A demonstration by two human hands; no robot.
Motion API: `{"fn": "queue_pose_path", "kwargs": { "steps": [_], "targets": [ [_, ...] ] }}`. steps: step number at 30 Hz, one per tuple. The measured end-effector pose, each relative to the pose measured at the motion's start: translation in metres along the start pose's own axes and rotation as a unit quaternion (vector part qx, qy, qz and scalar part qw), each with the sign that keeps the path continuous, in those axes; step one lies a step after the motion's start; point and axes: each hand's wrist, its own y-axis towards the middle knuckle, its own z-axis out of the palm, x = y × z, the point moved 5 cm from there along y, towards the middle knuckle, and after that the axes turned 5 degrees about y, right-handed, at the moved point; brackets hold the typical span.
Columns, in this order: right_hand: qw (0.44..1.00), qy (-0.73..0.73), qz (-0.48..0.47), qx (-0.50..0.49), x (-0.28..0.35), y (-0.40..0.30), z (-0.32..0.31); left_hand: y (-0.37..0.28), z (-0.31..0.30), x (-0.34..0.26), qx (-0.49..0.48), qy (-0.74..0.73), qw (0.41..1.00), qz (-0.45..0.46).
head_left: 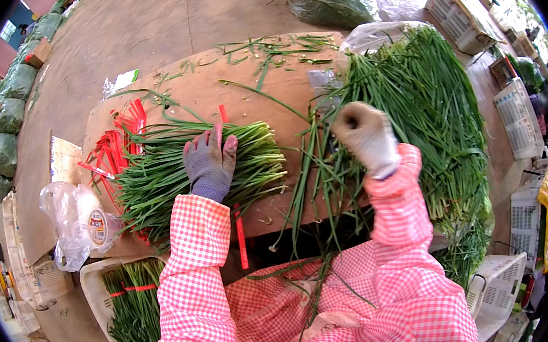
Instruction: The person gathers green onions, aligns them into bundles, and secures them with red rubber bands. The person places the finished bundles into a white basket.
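On the brown work board, my left hand (210, 162) in a grey glove lies over a loose bundle of garlic chives (260, 154), holding it down. The pale cut stems point right and the green leaves point left. A red strip (242, 238) runs beneath the bundle and shows at both sides. My right hand (365, 135), in a soiled white glove, is curled and blurred near a large heap of garlic chives (425, 117); nothing shows in it. Several loose stalks (311, 170) hang over the board's near edge onto my checked apron (281, 292).
More red strips (113, 146) lie at the board's left, beside a plastic bag and a tape roll (97, 226). A white crate (92, 277) at lower left holds tied chives (132, 306). Trimmings litter the board's (188, 82) far side. Another white crate (497, 289) stands right.
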Motion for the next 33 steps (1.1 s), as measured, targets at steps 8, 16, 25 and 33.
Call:
{"fn": "queue_pose_path", "kwargs": {
  "steps": [8, 16, 25, 33],
  "targets": [
    [0.993, 0.029, 0.073, 0.084, -0.007, -0.049, -0.055, 0.002, -0.014, 0.005, 0.001, 0.03, 0.999, -0.017],
    [0.966, -0.105, 0.003, 0.235, 0.004, -0.01, 0.097, -0.004, -0.005, 0.007, 0.01, 0.025, 0.999, -0.018],
    [0.991, -0.098, 0.007, 0.096, -0.008, -0.021, -0.015, -0.008, -0.011, 0.006, -0.006, -0.001, 1.0, 0.005],
    [0.93, 0.096, 0.347, 0.074, -0.033, -0.159, -0.124, -0.005, -0.027, 0.015, 0.034, -0.034, 0.999, -0.023]
  ]
}}
